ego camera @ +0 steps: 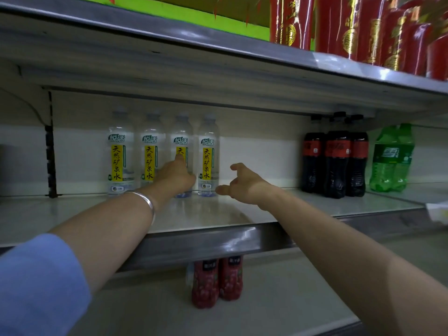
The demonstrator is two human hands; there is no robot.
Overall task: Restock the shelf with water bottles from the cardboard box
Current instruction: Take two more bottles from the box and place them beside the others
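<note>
Fingers of the left hand [175, 175] reach out against the 3rd water bottle [181, 151] from the left, the fingertips [180, 158] lying on its yellow label. Whether they wrap around it I cannot tell, since the back of the hand hides the grip. A silver bangle [148, 204] circles that wrist, and a blue sleeve [36, 282] covers the upper arm at the near left.

Just right of the row, the right hand [242, 184] hangs loosely spread and holds nothing, its thumb pointing left toward the base of the 4th water bottle [208, 156], close to it but apart.

4 water bottles stand upright in a line at the far back of the middle shelf [266, 209], against its pale rear wall: the 1st water bottle [120, 154], the 2nd water bottle [151, 154], then the 2 by the hands. All face forward with yellow label strips.

Far to the right on the same shelf stand dark cola bottles [335, 163] with red labels, and beyond them green soda bottles [392, 161]. Bare shelf lies between the water and the cola.

Above, the upper shelf [169, 32] carries red and gold packages [363, 27] at the right. Below, 2 red juice bottles [217, 282] stand side by side on the lower shelf [266, 299]. No cardboard box shows from where I stand.
</note>
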